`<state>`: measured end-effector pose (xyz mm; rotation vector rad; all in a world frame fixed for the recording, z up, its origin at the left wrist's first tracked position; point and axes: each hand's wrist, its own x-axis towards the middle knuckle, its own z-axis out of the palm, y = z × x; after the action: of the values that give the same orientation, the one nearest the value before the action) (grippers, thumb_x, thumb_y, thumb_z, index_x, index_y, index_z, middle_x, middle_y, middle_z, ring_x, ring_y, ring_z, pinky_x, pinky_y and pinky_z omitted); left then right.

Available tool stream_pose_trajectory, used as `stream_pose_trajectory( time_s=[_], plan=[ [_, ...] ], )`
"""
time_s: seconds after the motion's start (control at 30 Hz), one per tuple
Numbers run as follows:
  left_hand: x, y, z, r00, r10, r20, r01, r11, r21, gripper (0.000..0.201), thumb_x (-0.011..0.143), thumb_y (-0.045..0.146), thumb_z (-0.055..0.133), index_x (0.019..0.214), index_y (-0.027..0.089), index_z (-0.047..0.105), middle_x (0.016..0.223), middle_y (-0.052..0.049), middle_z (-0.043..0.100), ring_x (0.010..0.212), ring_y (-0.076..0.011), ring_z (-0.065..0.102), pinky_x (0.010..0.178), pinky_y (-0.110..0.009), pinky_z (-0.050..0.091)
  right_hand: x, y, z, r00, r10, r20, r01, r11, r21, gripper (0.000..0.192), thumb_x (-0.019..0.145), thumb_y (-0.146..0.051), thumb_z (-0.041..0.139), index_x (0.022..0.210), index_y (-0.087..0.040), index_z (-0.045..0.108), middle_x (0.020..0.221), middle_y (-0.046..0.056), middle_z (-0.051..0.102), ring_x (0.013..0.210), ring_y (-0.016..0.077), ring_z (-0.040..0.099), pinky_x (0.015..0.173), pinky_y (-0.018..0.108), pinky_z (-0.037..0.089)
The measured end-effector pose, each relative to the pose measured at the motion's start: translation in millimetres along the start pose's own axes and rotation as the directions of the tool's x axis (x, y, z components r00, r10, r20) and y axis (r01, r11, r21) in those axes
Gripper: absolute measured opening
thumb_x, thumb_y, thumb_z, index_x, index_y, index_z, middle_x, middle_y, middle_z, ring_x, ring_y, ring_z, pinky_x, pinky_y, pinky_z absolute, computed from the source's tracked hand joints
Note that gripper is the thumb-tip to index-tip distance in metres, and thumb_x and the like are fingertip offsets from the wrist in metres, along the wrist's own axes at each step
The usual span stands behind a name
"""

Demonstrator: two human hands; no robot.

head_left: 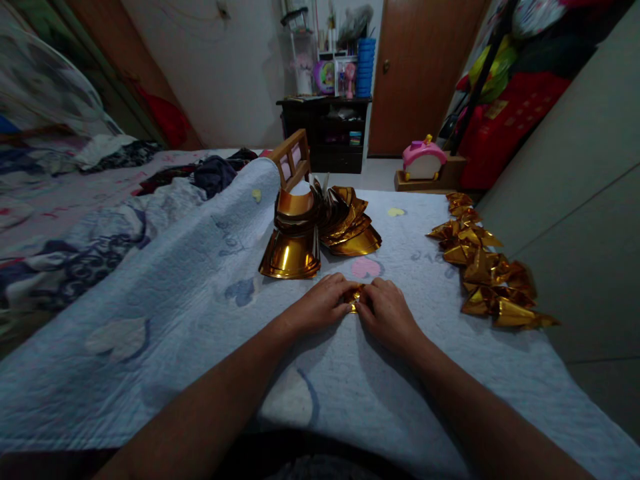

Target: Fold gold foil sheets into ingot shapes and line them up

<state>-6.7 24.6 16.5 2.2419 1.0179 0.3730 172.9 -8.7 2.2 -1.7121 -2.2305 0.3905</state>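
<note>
Between my two hands is a small piece of shiny gold foil paper (355,298), mostly covered by my fingers. My left hand (325,300) is closed on its left side, thumb and fingers pinching it. From the right, my right hand (389,308) pinches the same piece. Both hands rest low over the light blue quilt (225,347). Just beyond them lie fanned stacks of gold foil sheets (291,257), with a second stack (353,233) to the right. A row of folded gold foil pieces (480,267) runs along the right side of the quilt.
A wooden chair back (300,150) rises behind the stacks at the far edge. To the left is a bed with piled clothes (215,175). A pale cabinet wall (575,247) borders the right. Farther off stand a dark shelf (323,133) and a pink toy case (424,160).
</note>
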Motion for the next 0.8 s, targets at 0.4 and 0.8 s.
stream_pose_trajectory(
  time_s=[0.4, 0.8],
  plan=[
    [-1.2, 0.2, 0.4, 1.0, 0.001, 0.012, -0.001, 1.0, 0.009, 0.041, 0.089, 0.021, 0.063, 0.13, 0.02, 0.06, 0.104, -0.006, 0.058, 0.106, -0.0236, 0.054, 0.099, -0.039, 0.044, 0.6, -2.0, -1.0, 1.0, 0.019, 0.012, -0.019, 1.0, -0.007, 0.013, 0.092, -0.021, 0.059, 0.088, -0.016, 0.07, 0.092, 0.008, 0.063, 0.089, 0.0212, 0.053, 0.079, 0.032, 0.033],
    [-1.7, 1.3, 2.9, 1.0, 0.011, -0.017, -0.01, 0.999, 0.032, 0.039, 0.088, 0.017, 0.062, 0.127, 0.021, 0.061, 0.103, -0.006, 0.058, 0.103, -0.0238, 0.053, 0.098, -0.039, 0.044, -1.7, -3.5, -0.4, 1.0, 0.01, 0.001, -0.01, 0.999, -0.037, 0.013, 0.093, -0.02, 0.057, 0.094, -0.016, 0.069, 0.095, 0.009, 0.063, 0.091, 0.023, 0.053, 0.08, 0.033, 0.033]
  ],
)
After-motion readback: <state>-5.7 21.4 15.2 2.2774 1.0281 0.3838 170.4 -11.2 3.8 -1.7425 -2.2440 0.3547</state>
